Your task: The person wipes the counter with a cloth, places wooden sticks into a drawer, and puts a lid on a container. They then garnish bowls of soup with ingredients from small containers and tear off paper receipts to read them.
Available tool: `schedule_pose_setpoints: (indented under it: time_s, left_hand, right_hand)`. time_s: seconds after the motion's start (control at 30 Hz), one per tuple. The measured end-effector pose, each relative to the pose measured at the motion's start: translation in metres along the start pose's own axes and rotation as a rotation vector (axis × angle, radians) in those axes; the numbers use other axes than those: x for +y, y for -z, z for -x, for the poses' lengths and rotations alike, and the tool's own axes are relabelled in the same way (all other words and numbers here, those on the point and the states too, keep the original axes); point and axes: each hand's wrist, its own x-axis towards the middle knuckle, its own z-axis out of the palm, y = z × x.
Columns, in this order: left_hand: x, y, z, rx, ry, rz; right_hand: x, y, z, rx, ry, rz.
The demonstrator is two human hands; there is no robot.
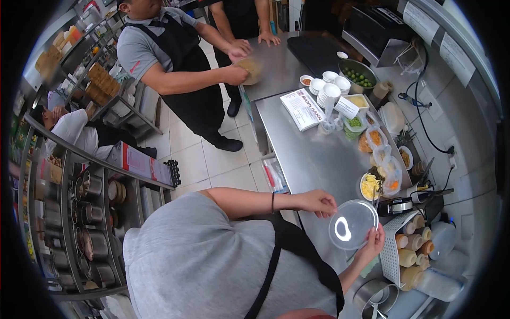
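Above the counter's near edge, a round clear plastic lid (350,234) is tilted between my two hands. My left hand (317,203) has its fingers bent together at the lid's upper-left rim. On the lower-right rim, my right hand (373,242) grips with thumb and fingers. Just beyond the lid stands a white bowl (363,187) of yellow shredded food, with utensils leaning by it. Clear tubs of orange food (375,137) and green food (355,123) line the counter (319,159) behind.
Across the counter corner, a co-worker (180,69) holds a blurred bowl (249,70); another person's hands (269,38) rest nearby. Stacked white cups (329,91), a printed packet (303,109) and a pot of green fruit (357,73) stand farther back. A bottle basket (393,250) and metal pots (374,297) are at right.
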Motion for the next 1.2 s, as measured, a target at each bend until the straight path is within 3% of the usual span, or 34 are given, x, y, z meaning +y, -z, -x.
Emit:
schedule_pose_setpoints:
  time_s: [0.17,0.37,0.87,1.0,1.07,1.2]
  left_hand:
    - [-0.004,0.031,0.001,0.074,-0.008,-0.012]
    - [0.008,0.103,0.018,0.133,-0.027,-0.003]
    - [0.012,0.36,0.123,0.326,-0.024,0.04]
    - [-0.017,0.418,0.139,0.458,-0.019,0.051]
    - [-0.029,0.442,0.145,0.68,0.0,0.154]
    - [-0.026,0.498,0.143,1.074,-0.171,0.232]
  right_hand:
    - [0.004,-0.016,-0.023,-0.056,-0.001,-0.003]
    - [0.012,-0.09,-0.057,0.012,-0.066,-0.138]
    - [0.024,-0.461,-0.117,-0.135,-0.203,-0.424]
    - [0.045,-0.522,-0.131,-0.165,-0.248,-0.418]
    - [0.061,-0.55,-0.136,-0.216,-0.269,-0.375]
    - [0.094,-0.615,-0.138,-0.188,-0.312,-0.263]
